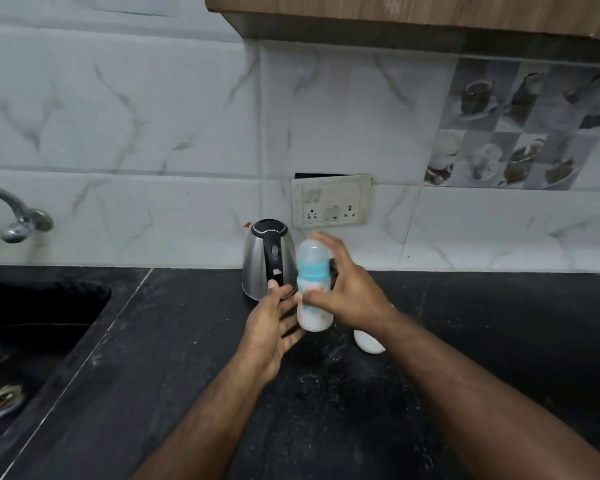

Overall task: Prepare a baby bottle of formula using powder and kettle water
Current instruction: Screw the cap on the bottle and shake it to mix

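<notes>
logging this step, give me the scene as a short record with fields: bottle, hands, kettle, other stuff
bottle: upright, capped, milky liquid inside, held above the counter
right hand: fingers wrapped round the bottle
left hand: open, palm beside the bottle, whether touching is unclear
kettle: steel, lid shut, behind the bottle by the wall
white object: on the counter, partly hidden under the right arm
sink: far left

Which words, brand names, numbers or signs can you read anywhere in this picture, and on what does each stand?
None can be read.
Baby bottle: orange and teal print, too blurred to read.
Kettle: small mark on the handle, too small to tell.
Socket plate: no lettering visible.
Picture tiles: cups only, no words.
</notes>
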{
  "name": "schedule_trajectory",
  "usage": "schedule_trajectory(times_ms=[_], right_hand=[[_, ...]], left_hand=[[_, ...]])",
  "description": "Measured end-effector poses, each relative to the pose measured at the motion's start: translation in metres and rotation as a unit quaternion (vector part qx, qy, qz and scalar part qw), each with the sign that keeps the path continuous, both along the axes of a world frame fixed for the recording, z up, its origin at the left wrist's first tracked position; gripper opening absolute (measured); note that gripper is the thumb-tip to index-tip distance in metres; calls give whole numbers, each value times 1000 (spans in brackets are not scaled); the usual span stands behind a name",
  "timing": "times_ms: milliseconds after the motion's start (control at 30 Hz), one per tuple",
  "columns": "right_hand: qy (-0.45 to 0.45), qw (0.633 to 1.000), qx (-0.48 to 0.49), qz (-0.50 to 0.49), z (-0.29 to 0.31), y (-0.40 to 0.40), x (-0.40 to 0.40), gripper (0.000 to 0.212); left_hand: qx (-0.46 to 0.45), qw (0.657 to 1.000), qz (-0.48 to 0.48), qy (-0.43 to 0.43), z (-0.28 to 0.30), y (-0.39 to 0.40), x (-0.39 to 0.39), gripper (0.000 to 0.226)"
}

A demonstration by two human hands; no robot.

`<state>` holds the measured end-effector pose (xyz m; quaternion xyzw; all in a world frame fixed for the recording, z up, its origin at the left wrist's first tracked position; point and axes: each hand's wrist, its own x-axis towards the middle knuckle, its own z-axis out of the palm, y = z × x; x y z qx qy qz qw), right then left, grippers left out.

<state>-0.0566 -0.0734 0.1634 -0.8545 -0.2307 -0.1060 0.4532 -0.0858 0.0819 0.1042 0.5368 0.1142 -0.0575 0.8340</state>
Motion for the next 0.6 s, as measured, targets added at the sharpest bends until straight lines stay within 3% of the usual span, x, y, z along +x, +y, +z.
schedule_trajectory(times_ms=[100,233,333,367,467,600], right_hand=[[-45,989,131,-51,7,-3,14,98],[-11,1000,11,2,0,0,10,97],[-46,986,149,-58,5,-7,19,100],[-47,986,149,-56,6,-7,20,101],[8,1000,-20,15,-9,-4,11,102],[-21,990,127,-59,-10,-5,20,103]], left_hand=[[-4,1000,8,5,-2,1,4,57],[4,1000,1,2,-7,-1,3,58],[1,1000,0,3,-9,0,7,58],[2,1000,0,6,-9,0,8,58],[2,1000,-4,3,-11,-2,8,56],[3,1000,-5,5,-12,-3,11,55]])
